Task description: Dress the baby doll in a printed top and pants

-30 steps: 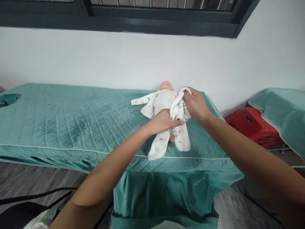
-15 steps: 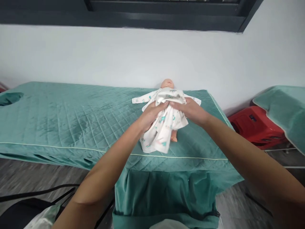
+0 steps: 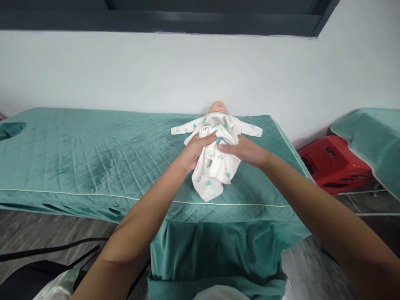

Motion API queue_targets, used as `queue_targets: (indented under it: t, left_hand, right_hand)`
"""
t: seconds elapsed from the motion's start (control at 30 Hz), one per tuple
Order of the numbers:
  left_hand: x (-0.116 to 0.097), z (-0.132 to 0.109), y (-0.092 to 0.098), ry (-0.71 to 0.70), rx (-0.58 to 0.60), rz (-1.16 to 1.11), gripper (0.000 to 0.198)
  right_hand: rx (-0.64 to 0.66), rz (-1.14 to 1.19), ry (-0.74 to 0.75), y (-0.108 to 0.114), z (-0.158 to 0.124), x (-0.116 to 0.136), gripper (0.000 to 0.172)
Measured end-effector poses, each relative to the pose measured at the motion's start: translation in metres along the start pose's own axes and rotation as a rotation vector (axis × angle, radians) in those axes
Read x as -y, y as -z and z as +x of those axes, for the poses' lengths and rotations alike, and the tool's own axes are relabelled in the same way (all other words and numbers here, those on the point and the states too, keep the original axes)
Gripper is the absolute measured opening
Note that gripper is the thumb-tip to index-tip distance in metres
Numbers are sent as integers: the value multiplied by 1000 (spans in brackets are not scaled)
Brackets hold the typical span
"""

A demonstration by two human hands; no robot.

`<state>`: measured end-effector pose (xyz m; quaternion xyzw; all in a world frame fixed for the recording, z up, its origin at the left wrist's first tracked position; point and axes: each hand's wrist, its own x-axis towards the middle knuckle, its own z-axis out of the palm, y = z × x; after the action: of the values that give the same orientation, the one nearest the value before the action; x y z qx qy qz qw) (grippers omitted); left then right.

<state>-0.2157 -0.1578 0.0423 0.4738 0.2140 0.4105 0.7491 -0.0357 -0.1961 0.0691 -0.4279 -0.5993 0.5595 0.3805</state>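
Note:
A baby doll (image 3: 218, 107) lies on the green quilted bed, its head toward the wall. A white long-sleeved garment with small green prints (image 3: 184, 127) spreads under it, sleeves out to both sides. Over the doll's body, a bunched white printed cloth (image 3: 215, 160) hangs between my hands. My left hand (image 3: 195, 151) grips its left side, thumb on top. My right hand (image 3: 245, 150) holds its right side, thumb pressed on the folds. The doll's torso and most of its legs are hidden under the cloth.
The green bed cover (image 3: 93, 154) stretches far to the left. Beyond the bed's right end stands a red plastic stool (image 3: 337, 162), beside another green-covered surface (image 3: 375, 141). A white wall (image 3: 140, 71) runs behind. Black straps (image 3: 50, 250) are at the lower left.
The held cloth has bunched together and sunk slightly over the doll, covering more of its leg. My right hand has shifted slightly lower. The right sleeve beneath now shows more fully.

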Motion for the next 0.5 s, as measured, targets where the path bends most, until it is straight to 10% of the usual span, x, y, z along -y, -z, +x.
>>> queue_targets:
  t: [0.1,0.5]
  left_hand:
    - [5,-1,0,102,21,14,46]
    - [18,3,11,262,122,-88,41]
  right_hand:
    - [-229,131,115,-1,5,1,41]
    - [-337,254,96,-15,-10,-35,37]
